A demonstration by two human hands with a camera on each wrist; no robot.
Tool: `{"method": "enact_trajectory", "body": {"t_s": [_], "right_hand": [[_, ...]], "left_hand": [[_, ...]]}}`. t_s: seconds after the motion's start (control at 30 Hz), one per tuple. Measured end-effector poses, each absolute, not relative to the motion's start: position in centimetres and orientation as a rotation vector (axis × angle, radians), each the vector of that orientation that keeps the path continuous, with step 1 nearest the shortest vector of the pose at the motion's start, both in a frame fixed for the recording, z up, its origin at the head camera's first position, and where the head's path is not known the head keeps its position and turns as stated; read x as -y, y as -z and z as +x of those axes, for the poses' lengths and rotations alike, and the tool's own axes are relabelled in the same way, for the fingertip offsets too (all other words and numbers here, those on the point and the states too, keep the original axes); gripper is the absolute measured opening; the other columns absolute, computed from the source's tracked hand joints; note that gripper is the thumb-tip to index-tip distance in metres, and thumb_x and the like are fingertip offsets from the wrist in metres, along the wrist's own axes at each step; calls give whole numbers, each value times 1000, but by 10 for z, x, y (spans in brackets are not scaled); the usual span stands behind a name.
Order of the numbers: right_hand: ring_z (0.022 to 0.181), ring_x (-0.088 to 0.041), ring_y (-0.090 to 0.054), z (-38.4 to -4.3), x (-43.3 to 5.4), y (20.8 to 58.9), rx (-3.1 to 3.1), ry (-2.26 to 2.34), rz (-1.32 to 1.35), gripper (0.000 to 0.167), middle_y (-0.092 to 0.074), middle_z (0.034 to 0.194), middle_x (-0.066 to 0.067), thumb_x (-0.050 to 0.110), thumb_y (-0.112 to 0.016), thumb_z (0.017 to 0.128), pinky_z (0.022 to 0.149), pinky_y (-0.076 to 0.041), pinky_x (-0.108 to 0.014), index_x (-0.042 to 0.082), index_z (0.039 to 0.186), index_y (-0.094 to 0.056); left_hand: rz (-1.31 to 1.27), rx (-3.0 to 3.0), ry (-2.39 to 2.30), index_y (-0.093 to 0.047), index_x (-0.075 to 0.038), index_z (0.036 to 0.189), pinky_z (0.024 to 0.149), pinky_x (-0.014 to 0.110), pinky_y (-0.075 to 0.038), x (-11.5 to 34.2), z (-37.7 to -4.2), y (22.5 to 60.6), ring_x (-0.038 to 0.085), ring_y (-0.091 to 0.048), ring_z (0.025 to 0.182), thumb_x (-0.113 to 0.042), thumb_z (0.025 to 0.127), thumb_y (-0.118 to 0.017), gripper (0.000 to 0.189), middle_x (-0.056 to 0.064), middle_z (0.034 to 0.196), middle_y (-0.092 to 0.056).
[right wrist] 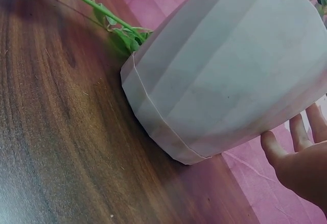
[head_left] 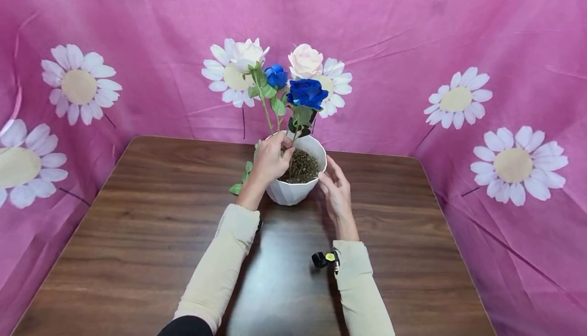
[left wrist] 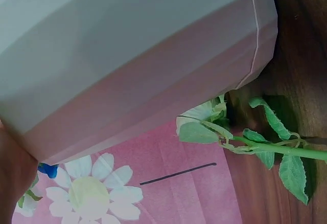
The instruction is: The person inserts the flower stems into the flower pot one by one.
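A white faceted flower pot [head_left: 293,194] with dark, grainy soil [head_left: 304,166] stands toward the back of the table. My left hand [head_left: 270,158] reaches over its rim and pinches the stem of a dark blue rose [head_left: 306,94], its fingertips above the soil. Around that stem rise a second blue rose [head_left: 276,77], a white rose [head_left: 249,53] and a pale pink rose [head_left: 305,61]. My right hand [head_left: 338,193] holds the pot's right side, thumb near the rim; in the right wrist view its fingers [right wrist: 299,134] lie along the wall. The lower stems are partly hidden by my left hand.
Behind the pot's left side, a green leafy stem [left wrist: 286,151] lies on the wooden table [head_left: 151,254], with a whitish bloom [left wrist: 199,115] partly hidden by the pot. A pink cloth [head_left: 390,30] printed with large daisies hangs around the table's back and sides.
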State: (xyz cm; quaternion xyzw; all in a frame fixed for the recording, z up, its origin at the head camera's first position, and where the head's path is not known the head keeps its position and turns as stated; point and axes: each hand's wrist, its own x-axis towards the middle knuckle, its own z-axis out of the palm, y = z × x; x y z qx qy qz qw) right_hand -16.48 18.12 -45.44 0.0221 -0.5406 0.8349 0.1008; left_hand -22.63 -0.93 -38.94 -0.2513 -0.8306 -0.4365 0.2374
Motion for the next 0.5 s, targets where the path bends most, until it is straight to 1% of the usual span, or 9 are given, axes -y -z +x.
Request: {"method": "enact_trajectory", "body": {"t_s": [0.07, 0.13, 0.2, 0.27, 0.37, 0.5], "right_hand": [[133, -33, -48, -164, -181, 458, 1597, -2463, 74, 57, -48, 147, -19, 1, -66, 94, 111, -43, -46, 1, 149, -48], [133, -33, -48, -164, -181, 458, 1599, -2463, 84, 57, -48, 147, -19, 1, -66, 94, 111, -44, -46, 2, 149, -48], [134, -34, -47, -164, -180, 457, 1597, -2473, 91, 57, -47, 148, -20, -1, -64, 95, 112, -43, -46, 0, 149, -46], [134, -35, -46, -164, -179, 454, 1586, -2491, 89, 58, -44, 150, -22, -6, -58, 95, 113, -40, -48, -3, 151, -42], [135, -35, -45, -164, -178, 449, 1590, -2506, 36, 58, -42, 151, -23, -12, -52, 95, 114, -39, -48, -5, 151, -39], [136, -36, -44, -165, -179, 446, 1584, -2509, 14, 59, -41, 152, -24, -14, -50, 95, 116, -36, -51, -7, 152, -37]], "left_hand": [[-691, 2295, 1189, -64, -1, 90, 76, 44, -53, 10, -226, 391, 30, -66, 81, 0, 87, -73, 9, 11, 84, -71], [-702, 2306, 1190, -64, -1, 90, 76, 43, -54, 9, -226, 392, 30, -66, 80, -1, 88, -72, 9, 11, 84, -71], [-719, 2308, 1191, -64, -1, 91, 75, 42, -54, 8, -227, 392, 30, -66, 79, 0, 88, -71, 8, 12, 85, -71], [-730, 2305, 1205, -64, 0, 91, 75, 41, -55, 7, -228, 392, 30, -66, 78, 0, 88, -71, 8, 12, 85, -71], [-733, 2320, 1218, -63, 0, 91, 74, 42, -55, 6, -230, 390, 30, -66, 78, 1, 88, -71, 8, 12, 84, -72], [-718, 2350, 1247, -64, -1, 91, 76, 42, -55, 5, -232, 390, 30, -66, 80, -1, 89, -71, 7, 12, 85, -71]]}}
